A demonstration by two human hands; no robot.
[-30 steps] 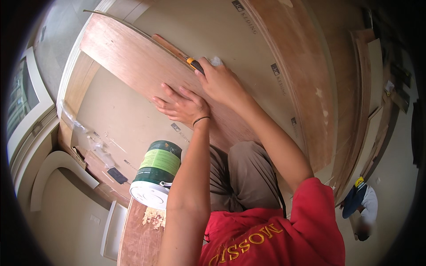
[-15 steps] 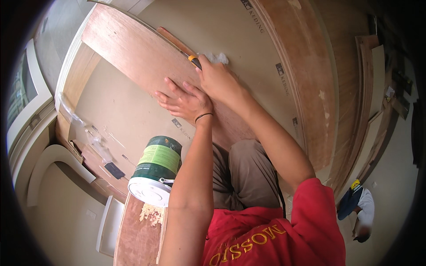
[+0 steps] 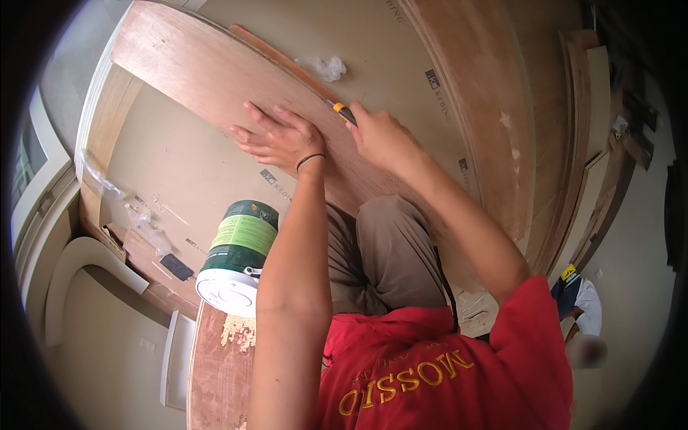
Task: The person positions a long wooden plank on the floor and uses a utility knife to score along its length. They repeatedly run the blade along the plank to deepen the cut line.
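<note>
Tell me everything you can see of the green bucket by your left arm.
The bucket is a round tub with dark green walls, a light green label panel and a white lid or rim with a small handle lug. It looks plastic, appears closed and leans in this view. It sits on the worn wooden board, close beside the left forearm; neither hand touches it.

Soft, even daylight fills the scene, brightest at the pale window frame far to the left of the hands. The left hand and right hand are sharp and cast only faint shadows on the plywood sheet beneath them. Straight edges bow strongly toward the rim, where a black circular vignette closes in. No harsh glare shows.
</note>
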